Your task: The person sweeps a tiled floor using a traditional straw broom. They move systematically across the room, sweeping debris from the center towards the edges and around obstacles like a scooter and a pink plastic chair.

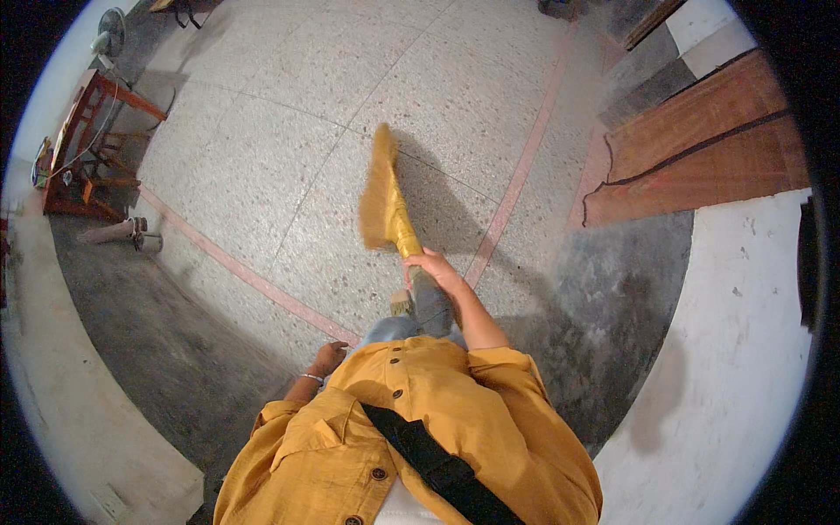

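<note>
My right hand (436, 268) is closed around the yellow bound handle of a soft grass broom (379, 197). The broom's wide tan bristle head points away from me over the speckled floor (289, 114), its fibres slightly blurred. The dark shadow of the broom falls to its right. My left hand (330, 357) hangs low beside my left thigh, with a light bracelet at the wrist. Its fingers look loosely curled in, and nothing shows in them. Part of a shoe (402, 303) shows just below the right hand.
At the left wall stands a reddish wooden table (83, 144), with a fan (109, 31) behind it. Cylindrical objects (140, 234) lie near its foot. Brown wooden door panels (700, 144) stand to the right by the white wall (735, 350). Pink bands (254, 276) cross the floor.
</note>
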`<state>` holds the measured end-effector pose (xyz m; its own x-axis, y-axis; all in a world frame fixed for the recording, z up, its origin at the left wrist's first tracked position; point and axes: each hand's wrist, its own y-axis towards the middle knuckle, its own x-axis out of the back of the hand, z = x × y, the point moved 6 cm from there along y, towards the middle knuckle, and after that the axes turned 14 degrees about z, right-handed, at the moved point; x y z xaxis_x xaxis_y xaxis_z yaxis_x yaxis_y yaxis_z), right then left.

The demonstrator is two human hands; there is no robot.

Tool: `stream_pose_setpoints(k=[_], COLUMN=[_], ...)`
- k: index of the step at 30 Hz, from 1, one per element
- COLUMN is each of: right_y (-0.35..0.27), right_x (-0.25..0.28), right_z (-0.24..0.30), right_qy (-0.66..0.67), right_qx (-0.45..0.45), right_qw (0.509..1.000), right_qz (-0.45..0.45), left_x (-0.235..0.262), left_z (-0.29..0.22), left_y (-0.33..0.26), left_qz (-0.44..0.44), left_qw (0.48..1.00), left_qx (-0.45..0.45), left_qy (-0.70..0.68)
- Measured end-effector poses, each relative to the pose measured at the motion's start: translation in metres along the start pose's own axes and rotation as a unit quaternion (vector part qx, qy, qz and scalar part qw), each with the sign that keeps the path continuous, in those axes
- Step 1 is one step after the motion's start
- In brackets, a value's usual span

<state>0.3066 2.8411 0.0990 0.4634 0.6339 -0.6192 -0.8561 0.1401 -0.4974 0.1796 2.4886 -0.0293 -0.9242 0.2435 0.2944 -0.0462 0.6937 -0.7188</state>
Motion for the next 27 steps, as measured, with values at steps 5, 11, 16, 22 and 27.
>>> stream_pose_setpoints(k=[5, 11, 16, 22, 27], right_y=[-0.047, -0.129, -0.198, -0.233, -0.194], right_x=[0.008, 0.110, 0.216, 0.411, 0.389], right_z=[0.047, 0.071, 0.090, 0.044, 0.101], right_qy=[0.058, -0.065, -0.018, -0.031, -0.092], right_qx=[0.043, 0.072, 0.141, 0.076, -0.027], right_qw=[0.997, 0.978, 0.944, 0.881, 0.905], right_qz=[0.016, -0.184, -0.297, -0.466, -0.415], left_x=[0.018, 0.034, 0.024, -0.005, -0.004], left_z=[-0.043, -0.112, -0.147, -0.224, -0.300], left_y=[0.027, 0.080, 0.141, 0.202, 0.211], left_qz=[0.024, 0.027, 0.034, 0.061, 0.026], left_qw=[0.999, 0.998, 0.999, 0.998, 0.998], left_qx=[-0.036, -0.033, -0.018, -0.022, -0.030], left_qy=[0.008, 0.052, 0.020, -0.016, 0.047])
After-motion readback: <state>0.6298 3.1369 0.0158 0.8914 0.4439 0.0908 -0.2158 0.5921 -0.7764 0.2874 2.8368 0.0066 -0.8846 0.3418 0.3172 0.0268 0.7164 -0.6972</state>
